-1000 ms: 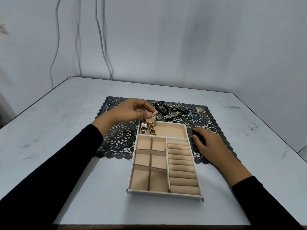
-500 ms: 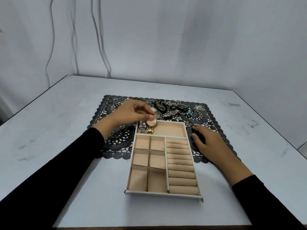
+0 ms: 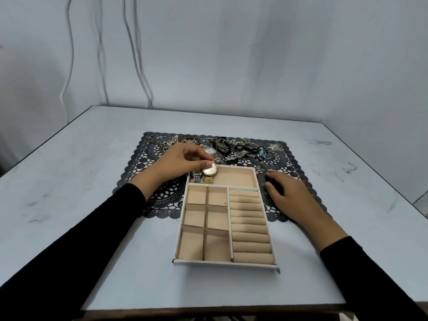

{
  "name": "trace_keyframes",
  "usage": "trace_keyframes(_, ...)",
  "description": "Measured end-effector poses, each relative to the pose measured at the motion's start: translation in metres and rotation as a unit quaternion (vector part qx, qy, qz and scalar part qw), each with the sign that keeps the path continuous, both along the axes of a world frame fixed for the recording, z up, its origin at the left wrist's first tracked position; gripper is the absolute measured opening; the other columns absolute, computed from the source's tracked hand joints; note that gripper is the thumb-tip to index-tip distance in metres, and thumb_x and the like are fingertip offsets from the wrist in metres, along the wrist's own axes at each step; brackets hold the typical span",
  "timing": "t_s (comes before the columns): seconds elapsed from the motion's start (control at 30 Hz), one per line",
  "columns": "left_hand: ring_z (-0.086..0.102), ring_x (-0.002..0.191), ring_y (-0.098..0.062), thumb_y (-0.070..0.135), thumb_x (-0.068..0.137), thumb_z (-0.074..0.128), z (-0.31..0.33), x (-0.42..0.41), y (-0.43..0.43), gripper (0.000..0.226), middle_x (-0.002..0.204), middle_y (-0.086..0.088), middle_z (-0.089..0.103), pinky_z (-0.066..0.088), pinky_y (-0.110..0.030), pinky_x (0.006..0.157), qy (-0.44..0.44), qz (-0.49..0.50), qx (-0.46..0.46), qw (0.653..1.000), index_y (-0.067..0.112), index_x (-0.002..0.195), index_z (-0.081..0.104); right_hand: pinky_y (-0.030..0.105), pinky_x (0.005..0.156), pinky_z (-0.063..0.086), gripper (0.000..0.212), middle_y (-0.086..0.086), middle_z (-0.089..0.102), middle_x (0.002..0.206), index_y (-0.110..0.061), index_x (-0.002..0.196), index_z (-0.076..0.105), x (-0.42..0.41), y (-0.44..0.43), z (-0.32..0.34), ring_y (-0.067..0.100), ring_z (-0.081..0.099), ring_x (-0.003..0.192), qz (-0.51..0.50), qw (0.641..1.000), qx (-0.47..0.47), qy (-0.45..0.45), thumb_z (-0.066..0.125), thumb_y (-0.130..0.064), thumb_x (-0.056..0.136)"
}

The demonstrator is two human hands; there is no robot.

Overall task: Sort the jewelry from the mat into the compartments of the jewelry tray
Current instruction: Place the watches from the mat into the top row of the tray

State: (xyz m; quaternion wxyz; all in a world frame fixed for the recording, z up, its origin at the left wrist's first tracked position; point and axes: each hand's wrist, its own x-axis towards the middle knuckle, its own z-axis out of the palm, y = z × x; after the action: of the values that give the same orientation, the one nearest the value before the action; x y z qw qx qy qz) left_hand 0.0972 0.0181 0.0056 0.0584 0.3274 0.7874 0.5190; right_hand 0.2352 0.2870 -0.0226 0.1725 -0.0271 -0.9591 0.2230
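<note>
My left hand [image 3: 183, 159] pinches the gold watch [image 3: 209, 169] by its case, just right of the silver watch [image 3: 196, 177], in the far long compartment of the tray [image 3: 224, 263]. The case sits tilted at the far wall. Released like that, I think it could slide over its neighbour or tip back toward the pile [image 3: 234, 148]. My right hand [image 3: 293, 199] lies flat with fingers relaxed on the mat [image 3: 298, 179], and a nudge from it could shift the tray.

There is one jewelry tray [image 3: 224, 264] and one mat [image 3: 162, 198]. The tray has one long compartment [image 3: 236, 178] at 12 o'clock, six square compartments [image 3: 196, 195] at 8 o'clock and about nine ring rolls [image 3: 249, 228] at 4 o'clock. Two watches are inside: one silver watch [image 3: 196, 176] and one gold watch [image 3: 209, 169]. At least two more are in the heap [image 3: 231, 147] at the mat's 12 o'clock. There are two hands: left hand [image 3: 183, 163] and right hand [image 3: 291, 198].
</note>
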Motion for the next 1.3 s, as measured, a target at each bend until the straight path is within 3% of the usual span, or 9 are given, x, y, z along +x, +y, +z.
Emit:
trace_keyframes(0.13, 0.072, 0.082, -0.015, 0.017, 0.081, 0.079, -0.003, 0.003, 0.001, 0.019, 0.093, -0.004, 0.077, 0.057, -0.022, 0.075, -0.011, 0.012, 0.016, 1.000, 0.010, 0.099, 0.076, 0.020, 0.100, 0.034, 0.034, 0.008, 0.062, 0.126, -0.006, 0.124, 0.061, 0.001, -0.001, 0.001, 0.021, 0.056, 0.119, -0.001, 1.000, -0.004, 0.001, 0.058, -0.019, 0.092)
trace_keyframes(0.23, 0.069, 0.071, -0.004, 0.014, 0.081, 0.078, -0.003, 0.006, 0.001, 0.018, 0.096, -0.005, 0.077, 0.051, -0.013, 0.058, -0.017, 0.012, 0.018, 1.000, 0.009, 0.099, 0.076, 0.017, 0.098, 0.031, 0.034, 0.007, 0.062, 0.127, -0.006, 0.124, 0.061, 0.001, -0.001, 0.001, 0.020, 0.055, 0.119, -0.001, 1.000, -0.001, -0.002, 0.058, -0.020, 0.093)
trace_keyframes(0.33, 0.068, 0.072, -0.003, 0.013, 0.082, 0.078, -0.004, 0.008, 0.001, 0.020, 0.099, -0.006, 0.076, 0.049, -0.012, 0.055, -0.017, 0.012, 0.020, 1.000, 0.007, 0.101, 0.076, 0.015, 0.097, 0.030, 0.035, 0.006, 0.061, 0.128, -0.007, 0.125, 0.060, 0.000, -0.001, 0.001, 0.019, 0.055, 0.120, -0.001, 1.000, 0.005, -0.005, 0.057, -0.021, 0.093)
trace_keyframes(0.73, 0.069, 0.097, -0.008, 0.032, 0.095, 0.062, -0.004, -0.001, -0.003, 0.019, 0.101, 0.009, 0.074, 0.054, -0.029, 0.091, 0.053, 0.051, -0.017, 0.997, 0.025, 0.109, 0.072, 0.014, 0.085, 0.033, 0.033, 0.002, 0.065, 0.121, -0.015, 0.126, 0.061, -0.005, 0.001, 0.009, 0.015, 0.057, 0.111, -0.027, 0.999, -0.046, 0.002, 0.054, -0.024, 0.095)
trace_keyframes(0.8, 0.067, 0.091, -0.007, 0.035, 0.097, 0.057, -0.004, -0.006, -0.004, 0.021, 0.094, 0.016, 0.073, 0.054, -0.033, 0.089, 0.068, 0.075, -0.030, 0.994, 0.026, 0.110, 0.072, 0.014, 0.078, 0.034, 0.030, 0.001, 0.067, 0.115, -0.018, 0.123, 0.063, -0.010, 0.000, 0.013, 0.013, 0.057, 0.100, -0.038, 0.997, -0.071, 0.007, 0.055, -0.024, 0.095)
trace_keyframes(0.9, 0.060, 0.072, -0.014, 0.036, 0.100, 0.053, -0.002, -0.013, -0.004, 0.023, 0.076, 0.023, 0.069, 0.049, -0.030, 0.072, 0.069, 0.113, -0.023, 0.991, 0.029, 0.109, 0.072, 0.011, 0.072, 0.032, 0.028, -0.001, 0.069, 0.109, -0.019, 0.119, 0.066, -0.023, -0.004, 0.018, 0.006, 0.053, 0.090, -0.051, 0.991, -0.122, 0.030, 0.057, -0.023, 0.093)
trace_keyframes(1.03, 0.063, 0.106, -0.010, 0.034, 0.099, 0.055, 0.001, -0.028, -0.003, 0.025, 0.109, 0.009, 0.072, 0.043, -0.011, 0.081, 0.066, 0.126, -0.038, 0.989, 0.024, 0.114, 0.072, 0.008, 0.070, 0.036, 0.025, -0.002, 0.070, 0.107, -0.020, 0.114, 0.069, -0.049, -0.010, 0.020, 0.004, 0.056, 0.091, -0.049, 0.982, -0.180, 0.038, 0.061, -0.023, 0.091)
trace_keyframes(1.23, 0.065, 0.100, 0.000, 0.034, 0.092, 0.067, -0.003, -0.046, 0.003, 0.015, 0.102, 0.016, 0.072, 0.049, -0.027, 0.094, 0.059, 0.124, -0.058, 0.989, 0.029, 0.103, 0.074, -0.001, 0.068, 0.036, 0.023, -0.007, 0.067, 0.096, -0.021, 0.112, 0.070, -0.083, -0.018, 0.025, 0.005, 0.059, 0.089, -0.032, 0.974, -0.223, 0.014, 0.065, -0.023, 0.089)
trace_keyframes(1.3, 0.063, 0.097, 0.007, 0.034, 0.089, 0.070, -0.002, -0.050, 0.006, 0.013, 0.102, 0.019, 0.071, 0.047, -0.023, 0.094, 0.052, 0.101, -0.073, 0.991, 0.029, 0.101, 0.074, 0.007, 0.073, 0.042, 0.022, -0.007, 0.067, 0.093, -0.020, 0.109, 0.071, -0.091, -0.021, 0.026, 0.005, 0.059, 0.086, -0.031, 0.971, -0.235, 0.004, 0.067, -0.025, 0.088)
